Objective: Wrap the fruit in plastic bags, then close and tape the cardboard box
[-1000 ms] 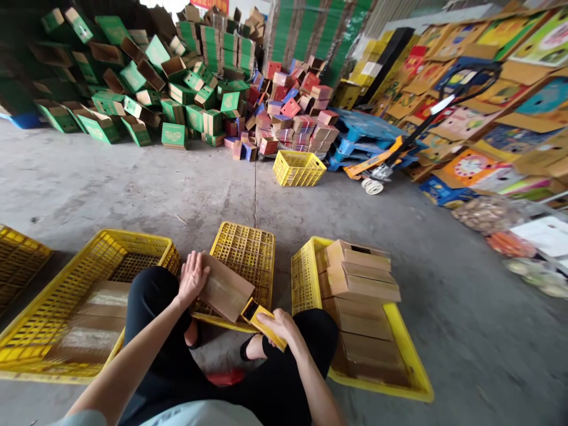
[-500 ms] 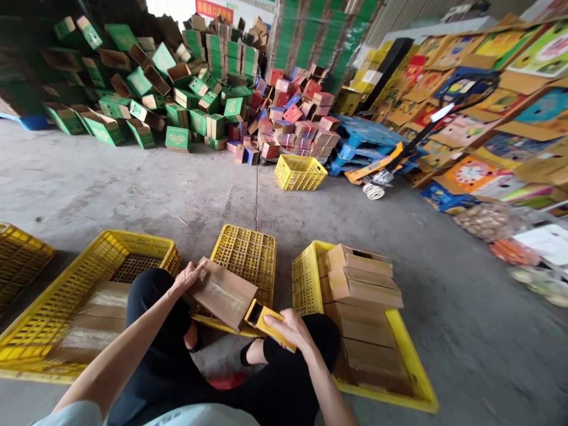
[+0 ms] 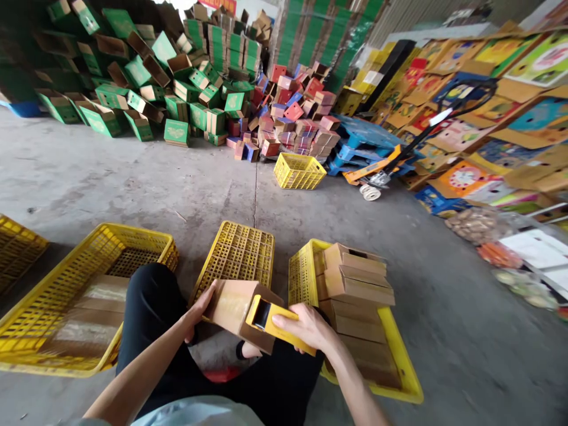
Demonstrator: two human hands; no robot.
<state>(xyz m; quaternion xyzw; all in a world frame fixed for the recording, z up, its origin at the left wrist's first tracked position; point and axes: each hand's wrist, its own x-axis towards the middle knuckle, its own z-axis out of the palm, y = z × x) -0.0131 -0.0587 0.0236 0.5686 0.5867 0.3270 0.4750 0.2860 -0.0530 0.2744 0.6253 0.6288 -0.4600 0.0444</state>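
Observation:
In front of my knees, a small brown cardboard box (image 3: 231,303) is held tilted above an upturned yellow plastic crate (image 3: 243,247). My left hand (image 3: 200,312) grips the box's left side, its fingers partly hidden behind it. My right hand (image 3: 307,326) is wrapped round a yellow box-shaped hand tool (image 3: 284,323) with a dark opening at its front end; its exact kind I cannot make out. The tool's front overlaps the right end of the box, and whether they touch is unclear. Shiny clear tape strips show on the boxes to my left.
Left of me, a yellow crate (image 3: 57,284) holds several taped boxes; right of me, another crate (image 3: 303,278) holds stacked brown cartons (image 3: 361,319). Farther off stand a small yellow crate (image 3: 298,171), a pallet jack (image 3: 381,171), blue pallets (image 3: 355,139) and heaps of green boxes (image 3: 176,131).
The cardboard box has been turned and tilted, so its right end faces the tool more. My left hand has shifted lower and right; the right hand with the tool has moved slightly right.

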